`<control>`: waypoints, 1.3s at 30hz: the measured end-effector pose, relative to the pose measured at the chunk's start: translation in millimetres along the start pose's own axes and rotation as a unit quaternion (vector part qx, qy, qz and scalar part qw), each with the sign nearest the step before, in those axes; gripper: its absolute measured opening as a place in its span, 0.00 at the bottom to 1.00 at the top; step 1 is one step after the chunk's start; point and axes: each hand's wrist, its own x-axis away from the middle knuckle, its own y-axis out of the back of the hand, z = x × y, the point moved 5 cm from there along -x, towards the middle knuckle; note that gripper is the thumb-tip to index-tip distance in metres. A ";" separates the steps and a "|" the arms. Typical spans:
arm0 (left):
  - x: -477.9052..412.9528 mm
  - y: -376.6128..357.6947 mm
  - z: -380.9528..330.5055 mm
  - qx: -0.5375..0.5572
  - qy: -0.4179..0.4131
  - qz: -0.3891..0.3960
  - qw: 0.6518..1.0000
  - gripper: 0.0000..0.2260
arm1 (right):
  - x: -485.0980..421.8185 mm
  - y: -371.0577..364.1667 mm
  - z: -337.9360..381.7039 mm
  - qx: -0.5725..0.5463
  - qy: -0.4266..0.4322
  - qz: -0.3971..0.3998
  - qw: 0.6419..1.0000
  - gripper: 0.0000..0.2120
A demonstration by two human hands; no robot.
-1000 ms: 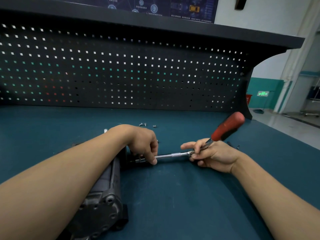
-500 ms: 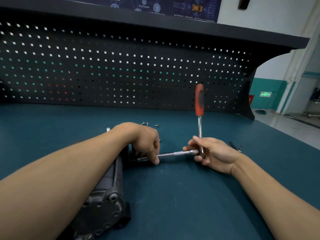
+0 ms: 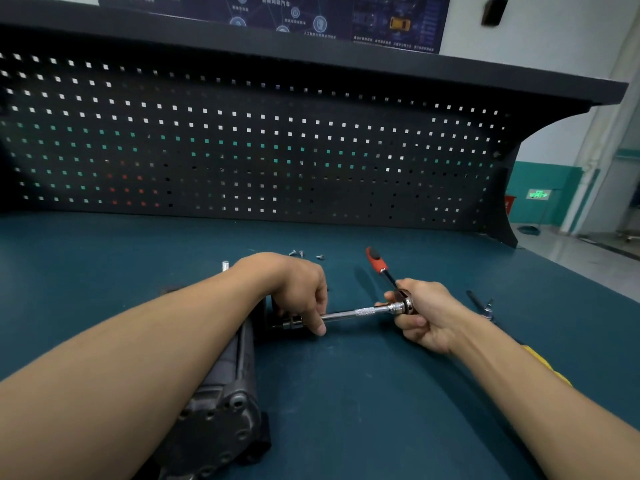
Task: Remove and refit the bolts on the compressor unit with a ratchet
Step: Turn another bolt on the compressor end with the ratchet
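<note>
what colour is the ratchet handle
Red with black; the ratchet handle shows best in head view.

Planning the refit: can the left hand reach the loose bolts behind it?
Probably yes: only bare bench lies between the left hand and the loose bolts, though it now grips the extension bar.
</note>
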 end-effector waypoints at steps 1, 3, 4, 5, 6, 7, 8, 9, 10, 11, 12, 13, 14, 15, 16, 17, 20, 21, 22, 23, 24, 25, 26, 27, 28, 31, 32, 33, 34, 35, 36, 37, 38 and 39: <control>-0.2 -0.5 0.6 0.001 0.000 0.000 1.000 0.09 | 0.4 0.4 0.4 0.019 0.008 0.000 1.000 0.15; -0.8 -1.4 1.8 0.000 0.001 0.001 1.000 0.08 | 2.5 1.0 2.8 0.048 0.033 0.023 0.998 0.14; -1.2 -1.9 2.0 -0.004 0.000 0.002 1.000 0.08 | 4.0 1.4 4.1 0.054 0.047 0.044 0.996 0.13; -1.4 -2.1 2.1 -0.008 0.000 0.003 1.000 0.09 | 5.5 1.8 5.9 0.060 0.063 0.067 0.994 0.12; -1.4 -2.6 2.0 -0.011 0.000 0.006 1.000 0.09 | 7.1 2.6 7.6 0.071 0.080 0.087 0.990 0.11; -1.4 -3.3 1.9 -0.013 0.000 0.009 1.000 0.09 | 9.1 3.2 9.4 0.084 0.096 0.104 0.986 0.11; -1.3 -3.7 1.8 -0.013 0.000 0.013 1.000 0.09 | 11.3 3.5 11.5 0.097 0.114 0.119 0.982 0.10; -1.1 -3.9 1.9 -0.015 -0.002 0.016 1.000 0.10 | 13.3 3.4 13.8 0.105 0.131 0.133 0.977 0.09; -1.0 -3.7 2.2 -0.017 -0.003 0.018 1.000 0.10 | 15.4 3.9 15.8 0.107 0.144 0.149 0.972 0.07; -0.9 -3.7 2.7 -0.021 -0.003 0.019 1.000 0.10 | 18.1 4.2 17.4 0.108 0.155 0.169 0.967 0.05; -0.7 -3.3 2.9 -0.025 -0.003 0.020 0.999 0.11 | 20.8 4.8 18.8 0.112 0.164 0.191 0.961 0.04; -0.4 -3.2 3.1 -0.028 -0.002 0.023 0.999 0.11 | 23.4 5.4 19.5 0.123 0.173 0.210 0.954 0.04; -0.2 -3.3 3.0 -0.031 -0.003 0.026 0.999 0.11 | 24.6 6.3 19.7 0.140 0.181 0.222 0.948 0.08; -0.2 -3.4 2.6 -0.035 -0.004 0.028 0.999 0.11 | 25.3 7.0 19.4 0.158 0.187 0.226 0.943 0.14; -0.2 -3.5 2.2 -0.039 -0.005 0.027 0.999 0.11 | 25.5 7.2 18.7 0.175 0.192 0.228 0.939 0.18; -0.5 -3.3 2.0 -0.045 -0.005 0.025 0.999 0.11 | 26.1 6.7 17.9 0.188 0.196 0.231 0.934 0.22; -1.1 -2.8 2.4 -0.048 -0.004 0.021 0.999 0.11 | 25.7 5.4 16.3 0.195 0.198 0.239 0.930 0.25; -1.1 -2.8 2.4 -0.047 -0.005 0.022 0.999 0.11 | 25.3 5.3 16.3 0.189 0.196 0.237 0.933 0.25; -1.1 -3.0 2.5 -0.046 -0.006 0.024 0.999 0.10 | 24.6 5.5 16.3 0.181 0.192 0.233 0.936 0.24; -1.1 -2.8 2.5 -0.047 -0.007 0.025 0.999 0.10 | 24.2 5.4 16.0 0.172 0.185 0.229 0.940 0.23; -0.9 -2.6 2.2 -0.049 -0.008 0.025 0.998 0.10 | 23.4 5.4 15.4 0.159 0.175 0.226 0.945 0.21; -0.5 -2.5 2.0 -0.050 -0.007 0.027 0.998 0.10 | 22.9 5.0 14.5 0.145 0.164 0.224 0.950 0.19; 0.2 -2.4 1.6 -0.052 -0.007 0.032 0.998 0.10 | 22.3 4.7 13.9 0.131 0.154 0.221 0.954 0.17; 1.5 -2.2 0.9 -0.053 -0.007 0.039 0.998 0.10 | 22.1 4.2 13.6 0.120 0.147 0.218 0.957 0.15; 3.2 -2.1 -0.2 -0.048 -0.009 0.048 0.998 0.09 | 21.7 3.9 13.5 0.112 0.144 0.216 0.959 0.14; 6.9 -3.3 -3.7 0.006 -0.024 0.076 0.997 0.08 | 20.6 2.2 12.7 0.101 0.137 0.211 0.963 0.12; 7.3 -3.5 -4.5 0.018 -0.029 0.080 0.996 0.10 | 20.2 2.0 12.3 0.098 0.133 0.209 0.964 0.12; 7.1 -3.3 -5.1 0.021 -0.033 0.079 0.996 0.10 | 19.9 2.2 12.1 0.094 0.128 0.206 0.966 0.12; 6.8 -3.1 -5.4 0.020 -0.037 0.077 0.996 0.09 | 19.7 2.6 11.8 0.091 0.123 0.202 0.967 0.11; 6.6 -3.0 -5.1 0.019 -0.039 0.074 0.996 0.08 | 19.3 2.6 11.7 0.089 0.119 0.197 0.969 0.11; 6.3 -2.7 -4.5 0.019 -0.040 0.070 0.997 0.07 | 18.9 2.5 11.7 0.088 0.116 0.190 0.971 0.11; 6.0 -2.4 -3.7 0.019 -0.040 0.068 0.997 0.05 | 18.4 2.0 11.6 0.089 0.112 0.182 0.973 0.10; 5.8 -2.2 -3.1 0.018 -0.039 0.065 0.997 0.04 | 17.5 1.5 11.0 0.091 0.107 0.172 0.975 0.09; 5.5 -1.8 -2.7 0.016 -0.038 0.062 0.997 0.03 | 16.7 0.9 9.9 0.095 0.101 0.161 0.977 0.08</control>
